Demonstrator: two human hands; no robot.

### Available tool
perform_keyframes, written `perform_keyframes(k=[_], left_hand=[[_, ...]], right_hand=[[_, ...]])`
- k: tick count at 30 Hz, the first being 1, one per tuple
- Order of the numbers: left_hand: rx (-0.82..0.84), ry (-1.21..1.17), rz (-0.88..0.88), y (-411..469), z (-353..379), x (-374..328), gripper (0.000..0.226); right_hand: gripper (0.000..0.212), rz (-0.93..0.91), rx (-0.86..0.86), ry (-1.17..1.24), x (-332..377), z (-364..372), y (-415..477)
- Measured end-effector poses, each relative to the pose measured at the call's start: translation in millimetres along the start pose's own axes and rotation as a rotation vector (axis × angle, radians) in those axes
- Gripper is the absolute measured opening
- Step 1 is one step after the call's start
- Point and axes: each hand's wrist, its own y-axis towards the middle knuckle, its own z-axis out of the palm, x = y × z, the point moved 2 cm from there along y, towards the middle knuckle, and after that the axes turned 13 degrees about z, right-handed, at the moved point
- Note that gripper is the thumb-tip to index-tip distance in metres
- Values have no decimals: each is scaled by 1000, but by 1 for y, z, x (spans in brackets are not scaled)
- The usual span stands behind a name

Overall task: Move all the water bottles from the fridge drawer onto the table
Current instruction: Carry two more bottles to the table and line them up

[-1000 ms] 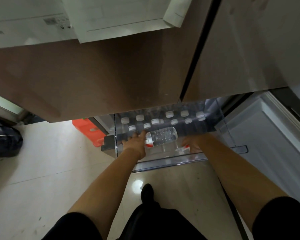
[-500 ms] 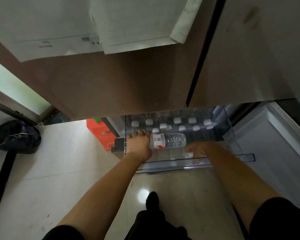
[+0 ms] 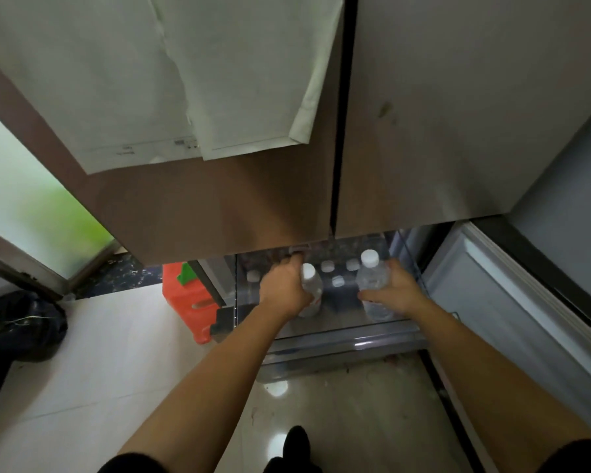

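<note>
At the open fridge drawer point(image 3: 348, 339), the left hand point(image 3: 282, 290) curls its fingers round one water bottle point(image 3: 312, 285) and the right hand point(image 3: 394, 293) grips a second bottle point(image 3: 372, 278), both caps up, while more capped bottles point(image 3: 327, 266) stand in the drawer between them.

papers point(image 3: 219, 80): two white sheets overlapping on the brown upper door point(image 3: 219, 206) | crate point(image 3: 188, 308): orange, on the floor just left of the fridge, green piece point(image 3: 188, 273) on top | bag point(image 3: 17, 327): black, far left on the pale tiled floor point(image 3: 99, 370) | glass panel point(image 3: 31, 199): frosted, green blur behind
</note>
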Motion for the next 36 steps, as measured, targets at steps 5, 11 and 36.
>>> perform_keyframes(k=[5, 11, 36], left_hand=[[-93, -341, -110, 8, 28, 7, 69], [-125, -491, -127, 7, 59, 29, 69], [-890, -517, -198, -199, -29, 0, 71]], right_hand=[[90, 92, 2, 164, -20, 0, -14], [107, 126, 20, 201, -55, 10, 34], [64, -483, -128, 443, 67, 66, -173]])
